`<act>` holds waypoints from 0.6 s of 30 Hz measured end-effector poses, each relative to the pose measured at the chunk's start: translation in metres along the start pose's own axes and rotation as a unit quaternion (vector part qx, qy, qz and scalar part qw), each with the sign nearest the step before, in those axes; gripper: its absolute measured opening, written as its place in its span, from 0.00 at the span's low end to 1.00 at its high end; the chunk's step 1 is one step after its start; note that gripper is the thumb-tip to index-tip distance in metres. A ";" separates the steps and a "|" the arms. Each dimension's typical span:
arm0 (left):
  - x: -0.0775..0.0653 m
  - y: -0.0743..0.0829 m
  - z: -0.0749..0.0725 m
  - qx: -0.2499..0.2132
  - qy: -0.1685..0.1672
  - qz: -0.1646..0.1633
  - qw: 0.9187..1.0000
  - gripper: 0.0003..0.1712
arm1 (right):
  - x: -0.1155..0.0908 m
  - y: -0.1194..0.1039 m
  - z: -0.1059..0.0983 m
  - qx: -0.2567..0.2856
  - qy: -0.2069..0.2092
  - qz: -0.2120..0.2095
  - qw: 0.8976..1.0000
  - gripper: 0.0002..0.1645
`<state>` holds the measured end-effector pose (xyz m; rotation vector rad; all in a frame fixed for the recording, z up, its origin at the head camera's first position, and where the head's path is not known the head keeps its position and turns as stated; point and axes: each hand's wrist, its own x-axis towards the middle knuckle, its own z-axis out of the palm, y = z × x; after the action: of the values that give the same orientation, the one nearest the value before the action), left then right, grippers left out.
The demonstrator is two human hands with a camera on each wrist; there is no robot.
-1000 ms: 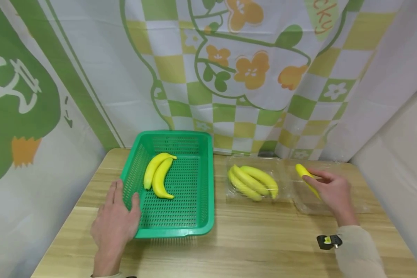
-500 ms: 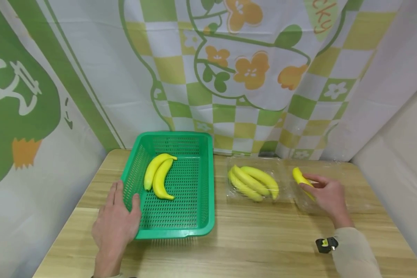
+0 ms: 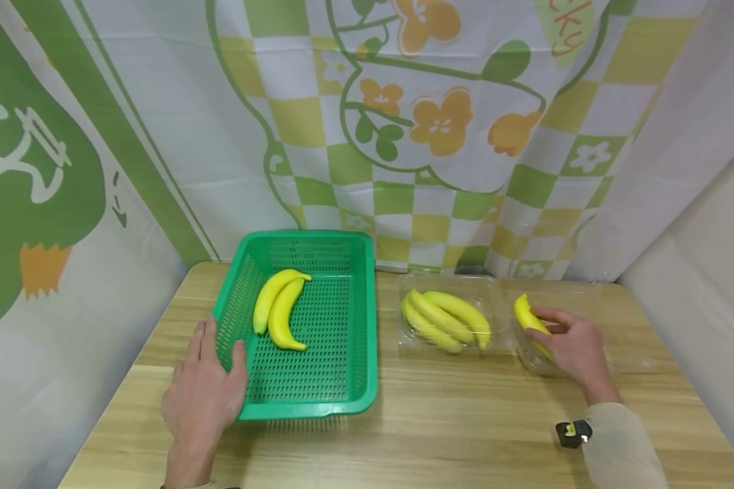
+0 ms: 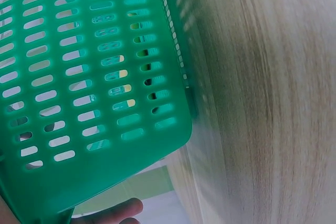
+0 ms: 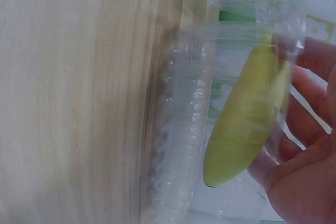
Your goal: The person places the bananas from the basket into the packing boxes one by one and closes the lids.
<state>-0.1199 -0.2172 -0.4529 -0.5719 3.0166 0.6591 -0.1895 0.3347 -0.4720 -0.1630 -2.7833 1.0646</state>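
Observation:
My left hand point(image 3: 204, 397) holds the left rim of a green plastic basket point(image 3: 373, 326), thumb over the inner side and fingers along the outside. Inside the basket, a curved banana point(image 3: 286, 316) lies beside another banana point(image 3: 271, 299). At the right, my right hand point(image 3: 575, 353) grips a banana point(image 3: 530, 319) between thumb and fingers, in or just above a clear plastic tray point(image 3: 624, 363). Through the tray's clear wall, the right wrist view shows this banana tilted, with fingers behind it. The left wrist view shows the basket's slotted wall and fingertips point(image 4: 131, 206).
A clear plastic box point(image 3: 404, 343) with several bananas point(image 3: 449, 319) stands between the basket and the tray. All of it is on a wooden table point(image 3: 428, 421). A patterned curtain point(image 3: 428, 217) hangs along the back edge, with fabric at both sides.
My right hand has shifted slightly left with its banana, and the banana has turned to stand steeper. My left hand and the basket stay in place.

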 end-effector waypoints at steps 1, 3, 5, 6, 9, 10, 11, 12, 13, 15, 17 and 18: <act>0.000 0.000 0.000 0.000 0.000 0.000 1.000 0.46 | 0.000 0.000 0.000 -0.002 -0.001 -0.001 1.000 0.28; 0.000 0.000 0.000 0.000 -0.001 0.000 1.000 0.46 | -0.001 0.001 -0.001 -0.004 -0.002 -0.003 1.000 0.28; 0.000 0.000 0.000 0.000 -0.002 -0.001 1.000 0.46 | -0.002 0.001 -0.003 -0.008 -0.004 -0.007 1.000 0.28; 0.000 0.000 0.000 0.001 -0.002 -0.001 1.000 0.46 | -0.003 0.002 -0.004 -0.010 -0.005 -0.008 1.000 0.28; 0.000 0.000 0.000 0.002 -0.003 -0.002 1.000 0.46 | -0.005 0.003 -0.005 -0.016 -0.011 -0.013 1.000 0.29; 0.000 0.000 0.000 0.002 -0.003 -0.002 1.000 0.46 | -0.005 0.003 -0.005 -0.018 -0.013 -0.013 1.000 0.29; 0.000 0.000 0.000 0.001 -0.002 -0.001 1.000 0.46 | -0.005 0.004 -0.005 -0.018 -0.017 -0.014 1.000 0.29; 0.000 0.000 0.000 0.001 -0.001 -0.001 1.000 0.46 | -0.005 0.004 -0.005 -0.017 -0.020 -0.014 1.000 0.29; 0.000 0.000 0.000 0.001 0.000 -0.001 1.000 0.46 | -0.005 0.004 -0.005 -0.018 -0.024 -0.015 0.999 0.29; 0.000 0.000 0.000 0.000 0.002 -0.001 1.000 0.46 | -0.005 0.005 -0.005 -0.022 -0.030 -0.017 0.999 0.29; 0.000 0.001 0.001 0.000 0.004 -0.001 1.000 0.46 | -0.004 0.007 -0.004 -0.027 -0.034 -0.023 0.999 0.29; 0.000 0.001 0.001 0.000 0.005 0.000 1.000 0.46 | -0.004 0.008 -0.004 -0.030 -0.037 -0.024 0.999 0.29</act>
<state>-0.1200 -0.2163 -0.4532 -0.5772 3.0248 0.6572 -0.1843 0.3423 -0.4749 -0.0653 -2.8704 0.9966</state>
